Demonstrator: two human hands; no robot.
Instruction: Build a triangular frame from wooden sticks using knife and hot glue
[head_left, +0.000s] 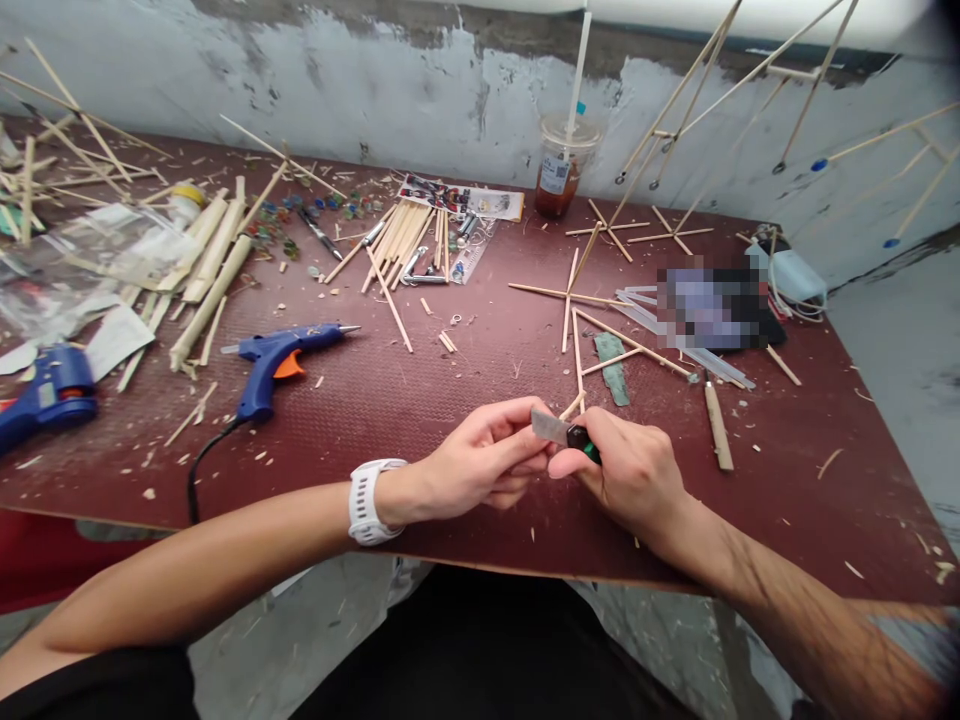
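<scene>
My right hand (637, 465) is wrapped round the dark green handle of a utility knife (551, 427), its wide blade pointing left. A thin wooden stick (572, 405) is pinched in my left hand (487, 455), mostly hidden behind the fingers and the blade. Blade and stick are close together, but I cannot tell whether they touch. Just beyond my hands lies a triangular frame of joined sticks (611, 365), with a green strip (613, 370) beside it. A small wooden-handled tool (717, 425) rests to the right of my right hand.
Blue glue guns (281, 360) (52, 395) lie at left, one with a black cord. Bundled sticks (401, 245) and a cup of brown drink (559, 175) stand farther back. Clear glue sticks (690, 345) lie at right. Stick frames (679, 130) lean on the wall. Shavings litter the table (450, 380).
</scene>
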